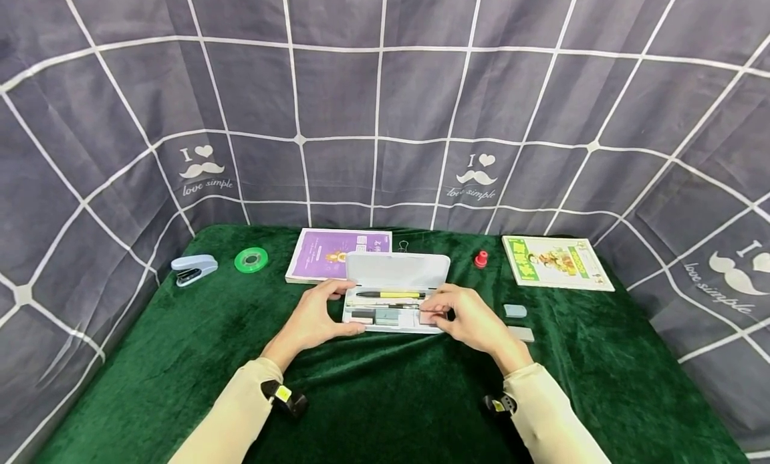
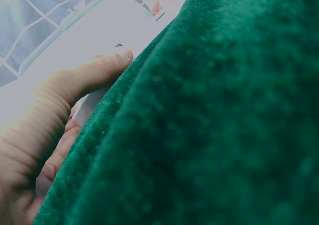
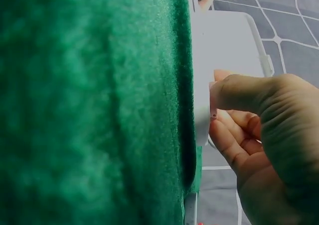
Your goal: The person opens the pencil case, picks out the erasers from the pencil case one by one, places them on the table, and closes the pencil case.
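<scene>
A white pencil case (image 1: 397, 267) stands with its lid raised in the middle of the table. Inside lie a yellow-and-black pen (image 1: 391, 295), other slim pens and small blocks, among them a grey-green one (image 1: 387, 316). My left hand (image 1: 311, 315) grips the case's left end, thumb at the front edge and fingers toward the back. At the right end, my right hand (image 1: 472, 317) pinches a small pinkish block, like an eraser (image 1: 428, 317), inside the case. In the right wrist view the thumb and fingers of the right hand (image 3: 259, 120) meet at the block, mostly covering it.
A purple book (image 1: 325, 250) lies behind the case, beside a binder clip (image 1: 404, 246). Leftward are green tape (image 1: 250, 259) and a stapler (image 1: 194, 269). To the right sit a red object (image 1: 480, 259), a green-and-yellow book (image 1: 558, 262), a light-blue block (image 1: 515, 311) and a grey block (image 1: 522, 334).
</scene>
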Demonstrator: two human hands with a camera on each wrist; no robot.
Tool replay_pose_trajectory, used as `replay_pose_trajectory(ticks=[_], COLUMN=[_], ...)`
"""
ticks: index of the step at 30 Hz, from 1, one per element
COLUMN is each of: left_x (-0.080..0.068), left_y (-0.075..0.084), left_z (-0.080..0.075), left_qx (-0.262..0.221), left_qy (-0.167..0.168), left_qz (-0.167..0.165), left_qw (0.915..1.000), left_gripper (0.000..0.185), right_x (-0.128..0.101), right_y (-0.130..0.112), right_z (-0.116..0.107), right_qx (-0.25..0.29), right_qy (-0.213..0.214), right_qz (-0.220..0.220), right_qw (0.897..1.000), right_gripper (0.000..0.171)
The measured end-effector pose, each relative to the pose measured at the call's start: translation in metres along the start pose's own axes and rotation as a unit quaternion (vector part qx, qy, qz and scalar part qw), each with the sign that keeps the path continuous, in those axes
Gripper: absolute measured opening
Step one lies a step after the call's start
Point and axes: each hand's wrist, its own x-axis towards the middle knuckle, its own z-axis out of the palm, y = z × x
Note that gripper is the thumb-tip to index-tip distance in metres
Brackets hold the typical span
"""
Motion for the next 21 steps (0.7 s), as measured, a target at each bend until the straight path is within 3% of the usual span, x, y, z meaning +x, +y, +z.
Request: replay_pose_trajectory(ticks=[7, 14, 21], left_x=[-0.001, 0.0, -0.001], left_y=[0.001, 0.0, -0.001], left_z=[-0.002, 0.001, 0.001], left_qx=[0.002, 0.004, 0.002], left_qy=[-0.001, 0.004, 0.005], left_qz=[0.009, 0.01, 0.009], left_qw=[1.0, 0.9999, 0.9999], left_gripper=[0.084, 0.084, 0.084], right_x=[0.0, -0.01, -0.025], right_y=[0.001, 0.004, 0.017], right_z=[-0.008, -0.044, -0.075], right_qx=[0.036, 0.045, 0.05], right_qy=[-0.006, 0.033, -0.041], right_qz=[0.023, 0.047, 0.139], right_qw=[0.999, 0.997, 0.988], right_gripper=[0.021, 0.02, 0.013])
